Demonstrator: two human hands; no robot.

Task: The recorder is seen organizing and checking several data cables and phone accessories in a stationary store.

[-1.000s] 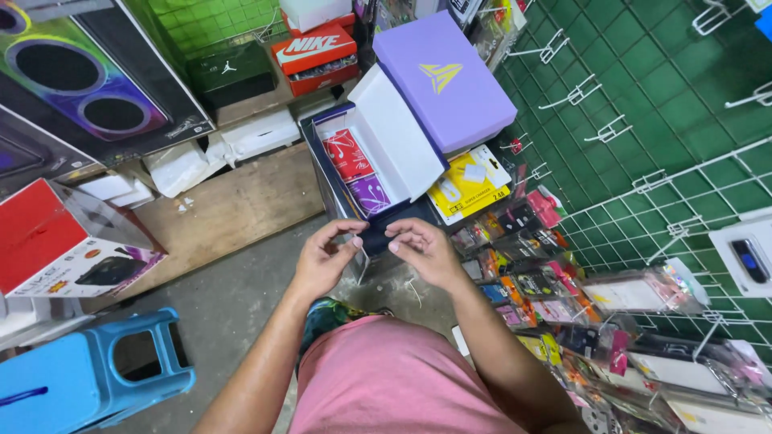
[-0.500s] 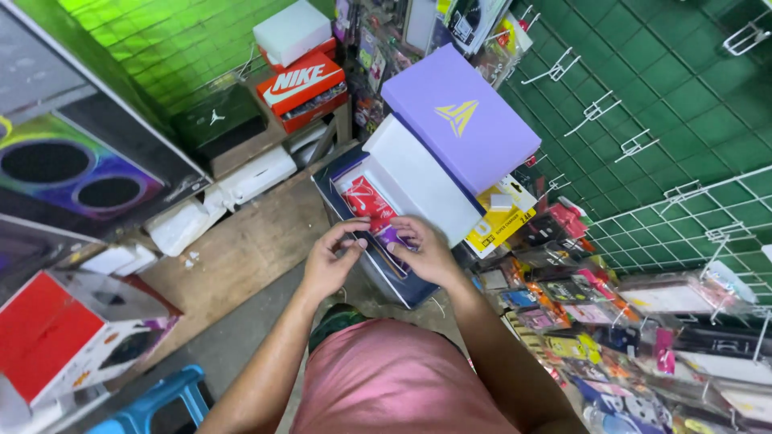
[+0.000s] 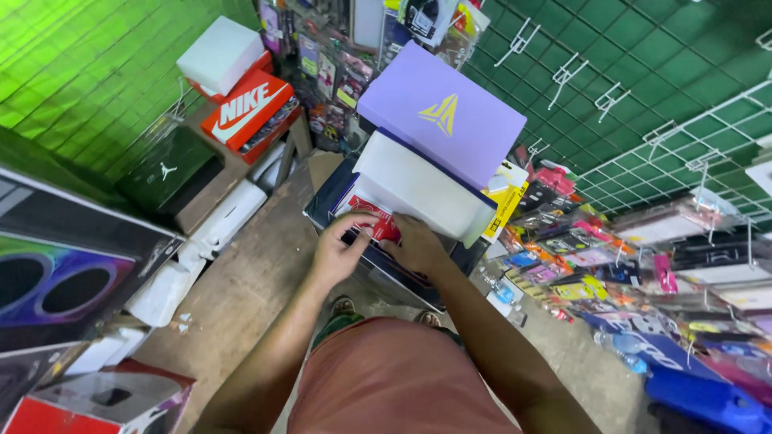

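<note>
Both hands moved forward from mid-air, left hand (image 3: 342, 251) and right hand (image 3: 418, 245) now down inside dark open box (image 3: 322, 210), on red packet (image 3: 378, 223).

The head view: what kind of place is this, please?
Probably a small shop or market stall. Shoe boxes are stacked about, such as the purple box and the orange box. A green wire grid carries empty hooks, and small packaged goods lie piled beside the open dark box that both hands reach into.

both arms reach forward, left grip (image 3: 342, 253) and right grip (image 3: 420, 245) side by side.
</note>
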